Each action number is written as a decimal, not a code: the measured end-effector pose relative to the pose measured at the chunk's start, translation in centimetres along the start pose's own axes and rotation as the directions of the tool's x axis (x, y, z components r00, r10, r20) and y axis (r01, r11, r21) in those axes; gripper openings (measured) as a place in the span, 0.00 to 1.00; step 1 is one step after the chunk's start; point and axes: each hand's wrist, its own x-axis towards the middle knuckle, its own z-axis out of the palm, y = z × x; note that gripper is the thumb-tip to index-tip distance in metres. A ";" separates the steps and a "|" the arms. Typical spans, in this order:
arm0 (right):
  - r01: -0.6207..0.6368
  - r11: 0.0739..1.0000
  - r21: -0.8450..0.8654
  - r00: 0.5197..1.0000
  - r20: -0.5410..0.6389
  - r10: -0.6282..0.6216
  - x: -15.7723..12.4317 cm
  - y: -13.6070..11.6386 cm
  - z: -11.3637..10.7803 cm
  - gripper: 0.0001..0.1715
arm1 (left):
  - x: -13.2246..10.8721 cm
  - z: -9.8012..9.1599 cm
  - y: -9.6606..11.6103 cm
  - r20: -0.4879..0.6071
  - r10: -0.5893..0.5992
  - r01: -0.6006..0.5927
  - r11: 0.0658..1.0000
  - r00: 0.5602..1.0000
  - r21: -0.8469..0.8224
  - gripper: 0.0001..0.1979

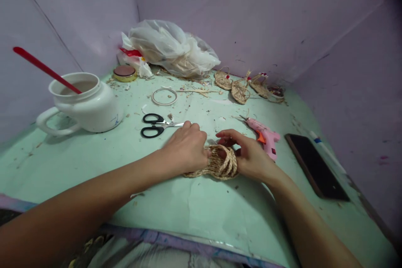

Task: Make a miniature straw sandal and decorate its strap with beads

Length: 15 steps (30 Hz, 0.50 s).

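- Both hands clasp one small woven straw sandal (pixel 220 163) lying on the pale green table (pixel 194 209), near centre: left hand (pixel 187 147) closed over its heel end, right hand (pixel 249 155) pinching the braided strap.
- Black-handled scissors (pixel 156 125) lie just left and beyond.
- Pink glue gun (pixel 265 135) rests to the right; a flat dark phone (pixel 315 170) farther right.
- Four similar straw sandals (pixel 240 90) sit far, beside a crumpled clear plastic bag (pixel 171 48).
- White ceramic pot (pixel 86 102) stands far left.

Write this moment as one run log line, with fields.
left hand: holding woven sandal | right hand: gripping strap | nearby: scissors, glue gun
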 end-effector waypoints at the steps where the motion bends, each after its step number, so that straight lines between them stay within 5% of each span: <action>1: -0.004 0.999 0.046 1.000 -0.004 0.004 -0.1 0.0 0.1 0.22 | -0.1 -0.2 0.1 0.008 0.013 -0.013 1.000 1.000 0.004 0.13; 7: 0.099 0.978 0.183 0.977 -0.206 -0.060 -1.0 -0.8 -0.1 0.17 | 0.1 -1.1 0.0 0.104 -0.062 0.090 0.953 0.993 -0.289 0.10; 10: 0.226 0.969 0.100 0.931 -0.313 -0.185 -1.4 -1.3 -0.2 0.15 | 0.4 -1.2 -0.2 0.195 -0.106 0.189 0.859 0.975 -0.476 0.11; 15: 0.327 0.943 -0.065 0.898 -0.289 -0.332 -1.7 -1.4 -0.2 0.17 | 0.2 -1.0 -0.4 0.298 0.003 0.191 0.761 0.954 -0.620 0.09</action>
